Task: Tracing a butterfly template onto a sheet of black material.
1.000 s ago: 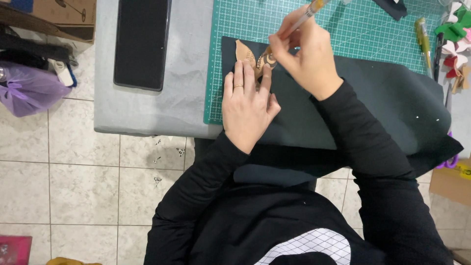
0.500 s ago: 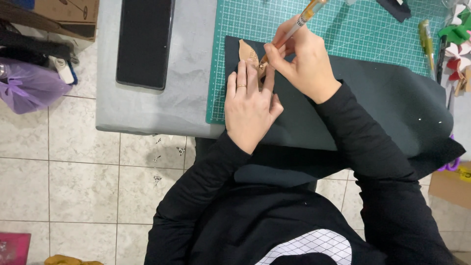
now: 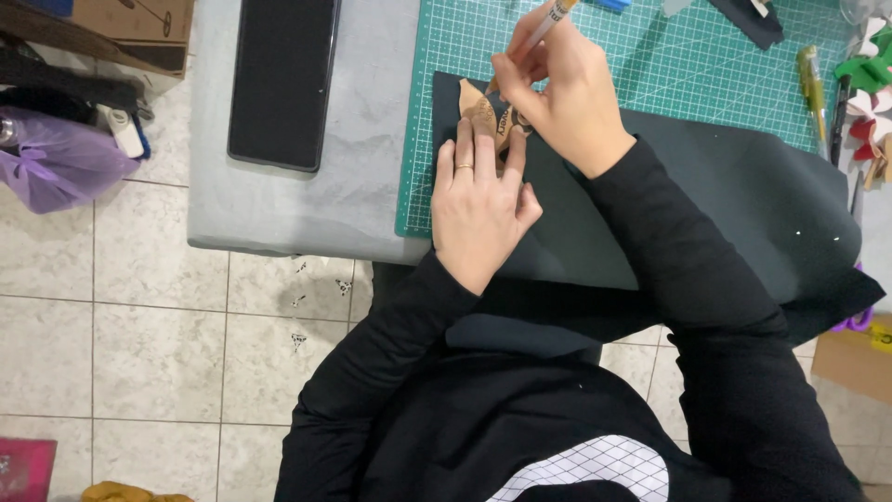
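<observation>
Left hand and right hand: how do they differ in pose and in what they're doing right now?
The left hand lies flat, fingers spread, pressing the tan paper template onto the black sheet; the right hand is curled around a pencil. The left hand holds nothing and wears a ring; the right hand shows none. The left hand sits nearer the body, the right farther up the green cutting mat. Both have black sleeves and meet at the template.

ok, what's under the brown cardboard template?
The brown cardboard template lies on a dark sheet over the green cutting mat. The left hand pins it; the right hand holds a pen. Fingers cover its lower part.
</observation>
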